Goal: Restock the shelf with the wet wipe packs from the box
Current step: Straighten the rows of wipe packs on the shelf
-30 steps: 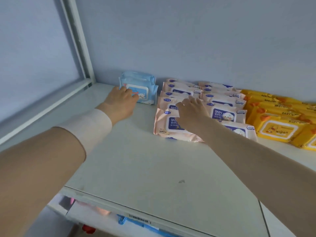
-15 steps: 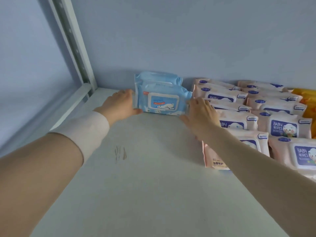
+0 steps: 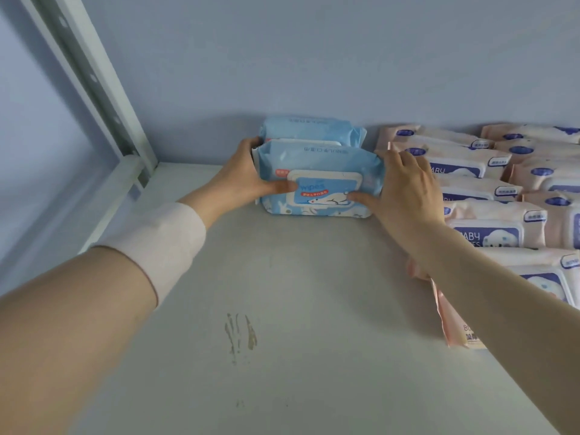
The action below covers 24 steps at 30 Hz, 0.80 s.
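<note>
On shelf (image 3: 298, 309), left hand (image 3: 241, 180), right hand (image 3: 405, 189) gripping blue pack (image 3: 317, 158) (pink packs (image 3: 489, 215) beside)

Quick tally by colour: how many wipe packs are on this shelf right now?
blue packs: 2
pink packs: at least 9; the rows run past the picture's right edge
Total: at least 11

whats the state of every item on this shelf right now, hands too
front blue wipes pack, upright on its long edge, flip lid closed, gripped at both ends
rear blue wipes pack, upright directly behind the front one
pink baby wipes packs, leaning in overlapping rows, lids closed
left hand, grips the front pack's left end
right hand, grips the front pack's right end
shelf, scuff marks near its middle
</note>
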Available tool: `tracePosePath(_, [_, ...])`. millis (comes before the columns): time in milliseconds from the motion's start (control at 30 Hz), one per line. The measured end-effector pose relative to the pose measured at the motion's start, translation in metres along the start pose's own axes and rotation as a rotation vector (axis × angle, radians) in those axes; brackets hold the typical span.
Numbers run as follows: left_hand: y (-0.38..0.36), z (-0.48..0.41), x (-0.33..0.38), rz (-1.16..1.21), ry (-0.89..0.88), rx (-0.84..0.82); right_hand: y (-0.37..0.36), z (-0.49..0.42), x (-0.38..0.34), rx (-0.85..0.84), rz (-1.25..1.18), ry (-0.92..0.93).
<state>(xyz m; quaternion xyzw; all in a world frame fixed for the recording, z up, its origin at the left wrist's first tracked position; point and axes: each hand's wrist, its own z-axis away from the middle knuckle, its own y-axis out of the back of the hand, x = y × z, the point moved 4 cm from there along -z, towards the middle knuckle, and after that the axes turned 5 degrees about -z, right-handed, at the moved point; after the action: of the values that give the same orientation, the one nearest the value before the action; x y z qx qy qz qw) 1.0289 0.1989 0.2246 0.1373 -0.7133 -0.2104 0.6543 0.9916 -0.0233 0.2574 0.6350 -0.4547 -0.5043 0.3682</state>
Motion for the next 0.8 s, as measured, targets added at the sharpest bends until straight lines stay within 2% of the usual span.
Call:
tracePosePath(167, [-0.011, -0.005, 0.008, -0.03, -0.025, -0.05, 0.001, -0.006, -0.003, -0.037, -0.014, -0.026])
tracePosePath(267, [-0.01, -0.004, 0.009, -0.075, 0.012, -0.018, 0.003, -0.005, -0.003, -0.051, -0.002, -0.022])
tracePosePath(300, [-0.007, -0.001, 0.012, -0.121, -0.025, 0.008, 0.003, -0.005, -0.003, -0.054, 0.006, -0.016])
tracePosePath(400, [0.004, 0.005, 0.032, -0.403, -0.226, 0.082, 0.003, -0.001, -0.001, -0.064, 0.047, -0.01])
tracePosePath(467, [0.006, 0.004, 0.048, -0.666, -0.309, 0.047, 0.001, 0.001, 0.0, -0.076, 0.071, -0.022])
tracePosePath(567, [0.001, -0.005, 0.063, -0.972, -0.331, -0.054, -0.005, 0.001, -0.001, -0.071, 0.097, -0.045])
tracePosePath(667, [-0.005, -0.01, 0.07, -1.109, -0.327, -0.129, -0.011, -0.002, -0.002, -0.042, 0.119, -0.082])
tracePosePath(800, [-0.009, -0.01, 0.074, -1.169, -0.316, -0.17, -0.017, -0.005, -0.006, -0.029, 0.108, -0.152])
